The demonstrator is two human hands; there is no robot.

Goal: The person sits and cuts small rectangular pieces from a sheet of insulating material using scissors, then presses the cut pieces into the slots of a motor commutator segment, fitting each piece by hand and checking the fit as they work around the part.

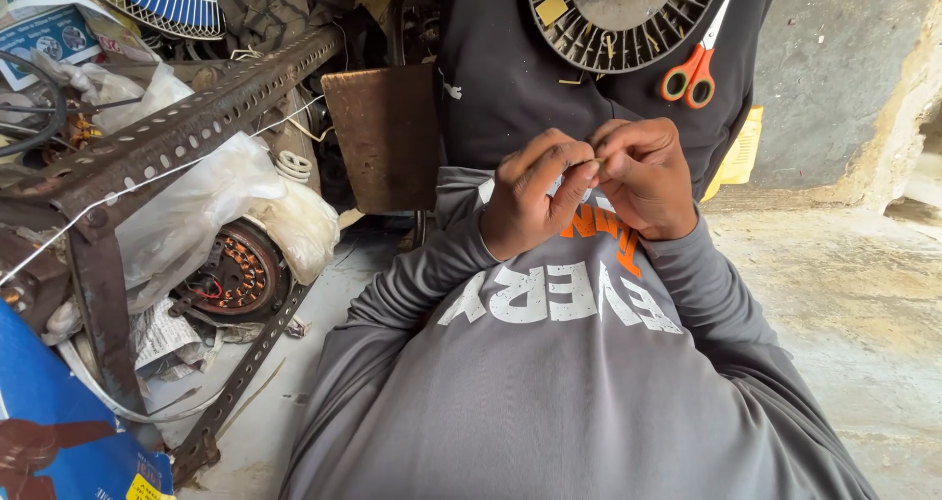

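Left hand (530, 194) and right hand (643, 178) pinch a small, indistinct piece between pressed fingertips. Beyond: slotted motor disc (628, 19), orange-handled scissors (693, 60). At left, perforated angle-iron frame (167, 137).

We observed a grey concrete floor (863, 304) as the bearing surface, stained and rough toward 3 o'clock. A rusted perforated angle-iron frame (177, 132) stood on it at 9 o'clock, with one slotted bar (240, 368) running down to the floor at 7 o'clock. Beside that bar, crumpled newspaper (162, 338) lay on the floor, and a motor stator with copper windings (235, 274) rested just above it, partly under a clear plastic bag (211, 206). A yellow ribbed piece (743, 152) lay on the floor at 2 o'clock.
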